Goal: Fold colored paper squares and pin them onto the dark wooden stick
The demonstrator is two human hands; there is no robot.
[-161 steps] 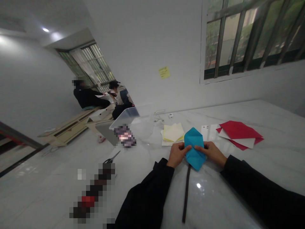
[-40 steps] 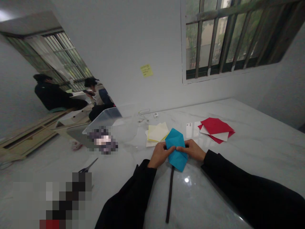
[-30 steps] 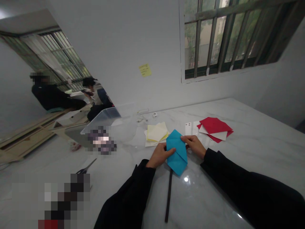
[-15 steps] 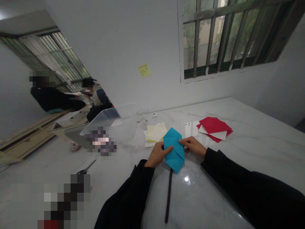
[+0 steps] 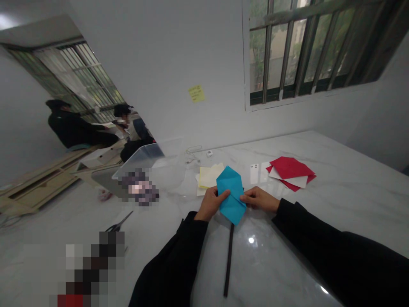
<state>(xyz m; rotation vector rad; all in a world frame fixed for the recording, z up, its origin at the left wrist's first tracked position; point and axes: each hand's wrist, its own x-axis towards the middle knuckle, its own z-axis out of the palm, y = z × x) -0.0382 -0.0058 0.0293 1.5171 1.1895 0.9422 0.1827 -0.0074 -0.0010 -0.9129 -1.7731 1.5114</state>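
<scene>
A folded sheet of blue paper (image 5: 230,185) is held up above the table between my two hands. My left hand (image 5: 211,203) grips its left edge, with the thumb across the front face. On the right edge my right hand (image 5: 259,198) pinches the paper between thumb and fingers. A diagonal fold crosses the middle of the sheet, and its top and bottom come to points. Below the paper a thin dark strip (image 5: 228,260) extends toward me; its upper end is hidden behind the sheet.
Cream and yellow papers (image 5: 209,175) lie behind my left hand. Red and white folded papers (image 5: 292,170) lie to the right. Scissors (image 5: 119,224) and a clear plastic box (image 5: 140,155) are on the left. A yellow note (image 5: 196,94) sticks to the wall. Two people sit in the background.
My right hand has slid down the paper's right edge from nearer the top. The blue paper is slightly higher and more upright, and the whole view has shifted slightly.
</scene>
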